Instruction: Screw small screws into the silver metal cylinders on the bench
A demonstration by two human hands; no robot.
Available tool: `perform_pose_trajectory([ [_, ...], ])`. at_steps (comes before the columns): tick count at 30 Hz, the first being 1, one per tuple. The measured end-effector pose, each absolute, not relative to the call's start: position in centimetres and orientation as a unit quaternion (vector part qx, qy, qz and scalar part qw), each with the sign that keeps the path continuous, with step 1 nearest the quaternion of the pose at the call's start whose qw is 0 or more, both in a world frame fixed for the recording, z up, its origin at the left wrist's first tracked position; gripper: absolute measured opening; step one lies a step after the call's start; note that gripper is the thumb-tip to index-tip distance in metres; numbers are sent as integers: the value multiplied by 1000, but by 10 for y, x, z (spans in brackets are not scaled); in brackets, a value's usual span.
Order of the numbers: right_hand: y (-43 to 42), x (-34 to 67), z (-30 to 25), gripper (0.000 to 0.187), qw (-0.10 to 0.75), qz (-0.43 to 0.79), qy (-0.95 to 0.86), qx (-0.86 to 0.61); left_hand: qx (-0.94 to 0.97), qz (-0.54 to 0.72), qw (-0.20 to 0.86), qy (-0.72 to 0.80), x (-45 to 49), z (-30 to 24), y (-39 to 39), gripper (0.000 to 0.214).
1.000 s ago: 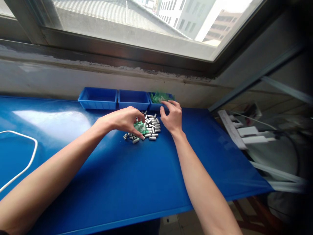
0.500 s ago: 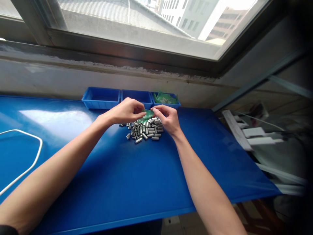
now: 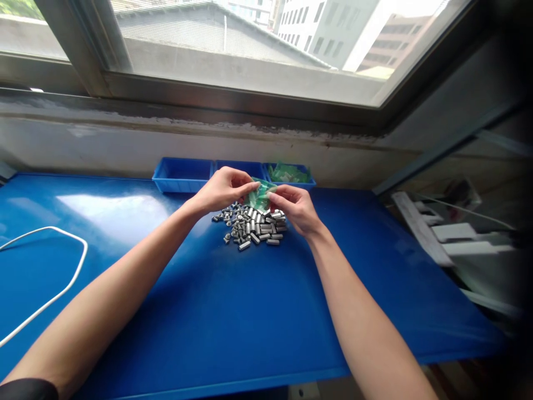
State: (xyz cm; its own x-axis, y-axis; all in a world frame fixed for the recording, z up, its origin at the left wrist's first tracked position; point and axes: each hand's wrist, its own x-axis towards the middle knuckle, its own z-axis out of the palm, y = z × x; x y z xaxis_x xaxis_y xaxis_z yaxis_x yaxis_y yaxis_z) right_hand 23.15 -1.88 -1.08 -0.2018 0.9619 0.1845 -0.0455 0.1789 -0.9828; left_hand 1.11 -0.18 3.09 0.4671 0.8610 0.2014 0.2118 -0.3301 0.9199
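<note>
A small green plastic bag (image 3: 261, 195) is held up between both hands, just above a pile of several small silver metal cylinders (image 3: 252, 226) on the blue table (image 3: 233, 311). My left hand (image 3: 222, 189) pinches the bag's left edge with closed fingers. My right hand (image 3: 295, 206) pinches its right edge. Both hands hover over the far side of the pile.
Three blue bins stand in a row at the wall: the left bin (image 3: 182, 174), the middle bin (image 3: 242, 165), and the right bin (image 3: 291, 175) holding more green bags. A white cable (image 3: 50, 266) loops at the left. White strips and cables (image 3: 449, 239) lie off the table's right edge.
My left hand lifted the green bag off the pile. My right hand came back from the right bin and took the bag's other edge. Both now hold it slightly higher.
</note>
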Motion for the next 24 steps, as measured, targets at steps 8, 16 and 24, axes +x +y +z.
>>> perform_pose_trajectory([
  [8, -16, 232, -13, 30, 517, 523, -545, -402, 733, 400, 377, 402, 19, 18, 0, 46],
  [16, 0, 248, -21, 32, 661, 257, -503, -494, 750, 373, 315, 446, 20, 19, -4, 42],
  [24, 29, 282, -19, 22, 517, -8, -635, -574, 781, 328, 301, 438, 21, 18, -9, 37],
])
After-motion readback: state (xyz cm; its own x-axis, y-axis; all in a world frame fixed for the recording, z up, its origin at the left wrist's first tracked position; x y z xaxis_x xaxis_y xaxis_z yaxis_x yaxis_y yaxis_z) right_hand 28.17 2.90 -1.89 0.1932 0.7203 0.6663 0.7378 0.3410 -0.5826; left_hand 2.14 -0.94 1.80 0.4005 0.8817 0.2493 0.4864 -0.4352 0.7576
